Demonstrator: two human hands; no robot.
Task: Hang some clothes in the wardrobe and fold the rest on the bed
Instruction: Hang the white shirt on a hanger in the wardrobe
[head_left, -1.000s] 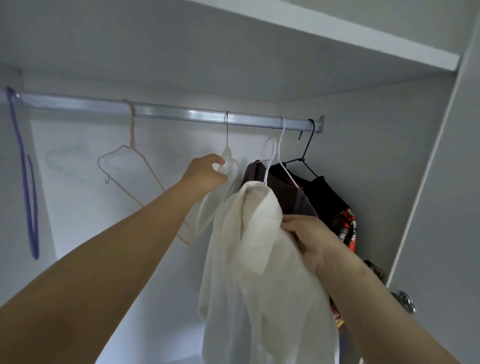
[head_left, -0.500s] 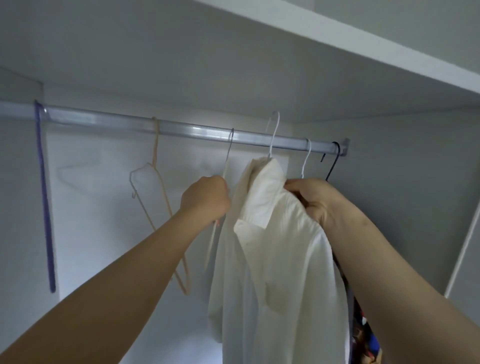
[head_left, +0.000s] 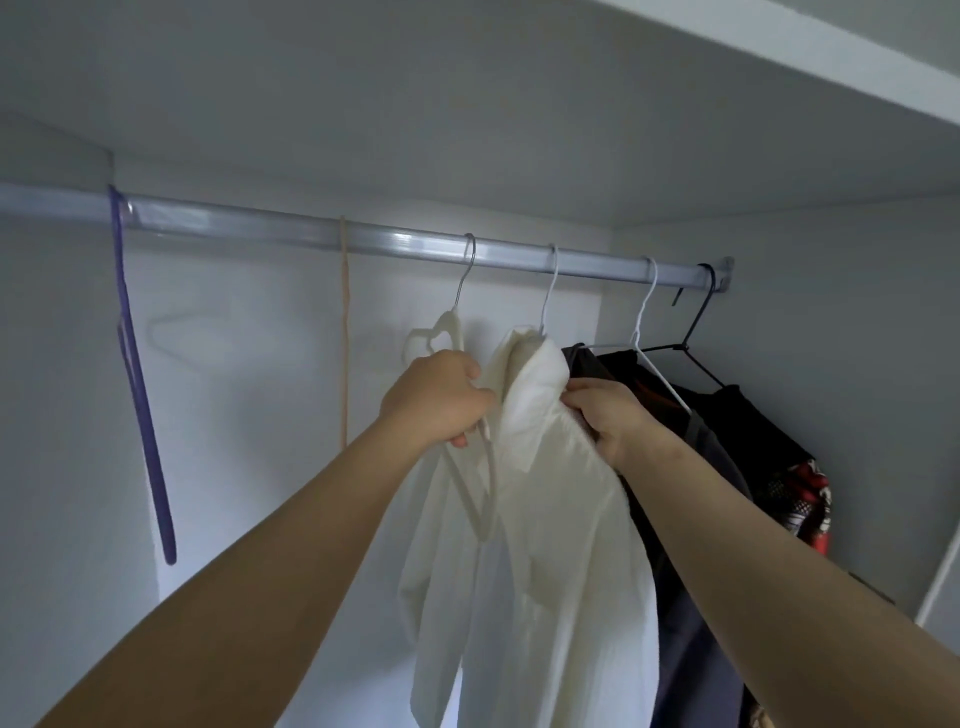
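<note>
- Head view: the white shirt (head_left: 545, 519) hangs from the rail (head_left: 311, 234) by a thin white hook (head_left: 548, 291). It sits between an empty cream hanger (head_left: 449, 325) on its left and dark clothes (head_left: 737, 426) on its right.
- The left hand (head_left: 436, 400) has its fingers curled round the cream hanger, just beside the shirt's collar. The right hand (head_left: 602, 410) pinches the shirt's right shoulder.
- The step in hand, as I judge it, is settling the shirt in its place. To do it well:
  - hold the cream hanger off to the left so the two do not tangle;
  - check that the hook sits fully over the rail;
  - pull the shoulder square, and only then let go (a lopsided shirt slides off).
- Hidden or cut off:
  - The shirt's own hanger lies under the cloth, so I cannot tell whether both shoulders sit on it.
  - The right hand's fingertips are tucked behind the collar.
  - The shirt's hem is cut off at the bottom edge.
  - The right arm covers the lower part of the dark clothes.
  - No bed shows.
</note>
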